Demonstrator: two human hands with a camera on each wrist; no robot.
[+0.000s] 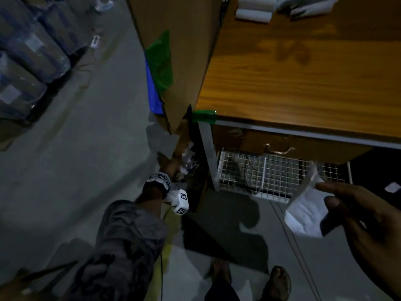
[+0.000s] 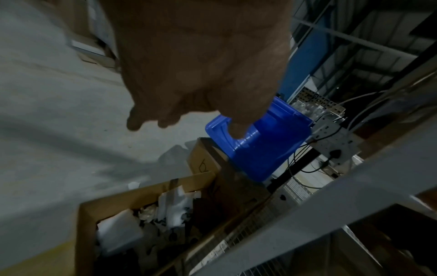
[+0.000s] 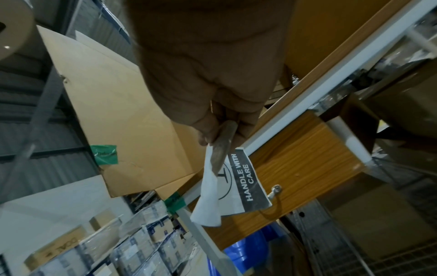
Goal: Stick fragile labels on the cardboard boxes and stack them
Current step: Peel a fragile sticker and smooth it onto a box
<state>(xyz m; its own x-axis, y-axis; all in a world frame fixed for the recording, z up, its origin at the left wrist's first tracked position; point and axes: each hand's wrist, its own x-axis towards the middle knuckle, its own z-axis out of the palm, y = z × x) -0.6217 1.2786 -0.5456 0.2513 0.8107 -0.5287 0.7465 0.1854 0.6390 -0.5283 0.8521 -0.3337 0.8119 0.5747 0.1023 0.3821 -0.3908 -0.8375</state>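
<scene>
- Clearly legible on the label [image 3: 238, 184]: "HANDLE WITH CARE", white letters on a black band, beside part of a round black symbol; rest of the sheet is white and partly folded over.
- Right hand [image 3: 212, 89] pinches the label's top edge between thumb and fingers; sheet hangs below the hand, in front of the wooden table [image 1: 303, 68] edge and its drawer with a metal handle [image 3: 274, 194].
- Left hand [image 2: 201, 61] reaches down over an open carton [image 2: 132, 198] on the floor, filled with crumpled white paper and scraps; fingers loosely curled, holding nothing.
- Large cardboard box [image 3: 113, 104] leans against the table's left side, green tape [image 3: 104, 154] on its face; printing on the tape too blurred to read.
- Blue plastic bin [image 2: 262, 147] stands just beyond the carton.
- Shrink-wrapped cartons [image 3: 132, 248] stacked to the left; one brown box shows mirrored letters I cannot read.
- White paper rolls [image 1: 253, 9] at the table's far edge; wire mesh basket [image 1: 260, 174] under the table.
- Floor grey concrete, lighting dim.
</scene>
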